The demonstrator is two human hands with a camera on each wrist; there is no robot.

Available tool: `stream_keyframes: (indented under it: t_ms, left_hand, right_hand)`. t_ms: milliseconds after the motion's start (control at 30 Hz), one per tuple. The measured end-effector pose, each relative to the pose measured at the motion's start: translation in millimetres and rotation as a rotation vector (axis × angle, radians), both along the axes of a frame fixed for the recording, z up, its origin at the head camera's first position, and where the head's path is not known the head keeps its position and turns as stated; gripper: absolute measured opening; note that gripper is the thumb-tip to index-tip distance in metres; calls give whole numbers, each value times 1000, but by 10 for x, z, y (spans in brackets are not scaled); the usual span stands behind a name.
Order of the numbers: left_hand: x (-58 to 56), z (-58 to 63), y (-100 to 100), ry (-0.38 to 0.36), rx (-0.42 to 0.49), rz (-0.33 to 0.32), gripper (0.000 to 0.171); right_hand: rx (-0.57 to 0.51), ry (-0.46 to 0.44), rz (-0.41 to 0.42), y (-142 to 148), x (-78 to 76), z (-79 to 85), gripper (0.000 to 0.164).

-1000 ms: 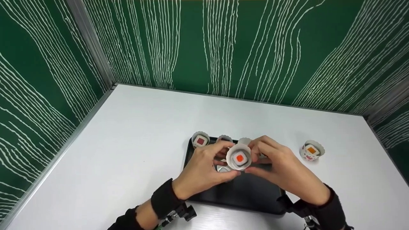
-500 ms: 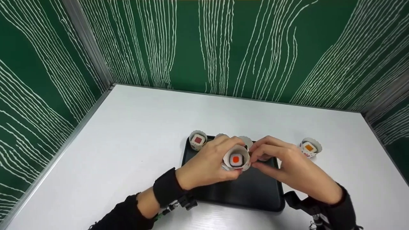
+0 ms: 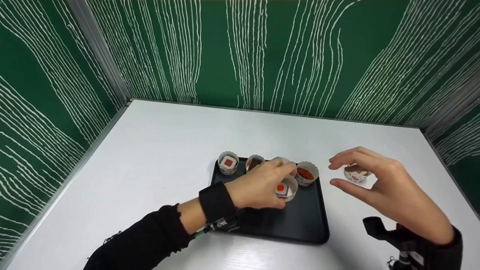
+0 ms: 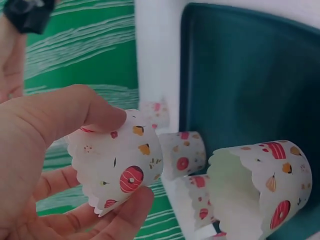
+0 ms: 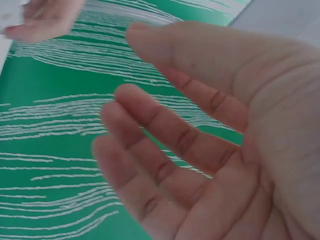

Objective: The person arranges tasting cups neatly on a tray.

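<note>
My left hand (image 3: pixel 258 187) grips a white paper baking cup (image 4: pixel 120 155) printed with doughnuts, thumb on one side and fingers on the other. Inside it sits a square white piece with an orange-red centre (image 3: pixel 281 188), looking like a sushi roll. The cup is tilted over the black tray (image 3: pixel 296 225). My right hand (image 3: pixel 390 187) holds nothing, its thumb and fingers spread apart. Just behind its fingers stands another paper cup (image 3: pixel 354 175) on the table, partly hidden. At the tray's far right corner is a cup with an orange-red filling (image 3: pixel 305 173).
Along the tray's far edge stand a cup with a red-centred white piece (image 3: pixel 228 162) and a cup with a brown piece (image 3: pixel 254 163). One more cup is mostly hidden behind my left hand. Green walls with white lines (image 3: pixel 213 48) enclose the white table (image 3: pixel 168 131).
My right hand has let go near the far-right tray cup and moved right, opening wide. The left hand, earlier helped by the right, still holds its cup, now lower and slightly right.
</note>
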State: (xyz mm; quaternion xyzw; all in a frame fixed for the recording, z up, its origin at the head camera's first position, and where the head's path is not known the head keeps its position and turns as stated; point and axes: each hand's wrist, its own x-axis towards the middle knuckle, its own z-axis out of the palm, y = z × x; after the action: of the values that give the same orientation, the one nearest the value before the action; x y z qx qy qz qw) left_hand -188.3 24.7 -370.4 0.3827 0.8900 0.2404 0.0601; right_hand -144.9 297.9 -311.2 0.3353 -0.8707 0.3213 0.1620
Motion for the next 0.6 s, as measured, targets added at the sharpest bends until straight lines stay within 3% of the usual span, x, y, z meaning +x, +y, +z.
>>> stream_keyframes:
  t_ms: [333, 600]
  left_hand:
    - [-122, -114, 259, -14, -125, -59, 64]
    - [-159, -246, 394, 58, -225, -101, 61]
  right_hand:
    - [17, -42, -70, 105, 47, 72, 51]
    - [39, -63, -96, 145, 51, 61, 48]
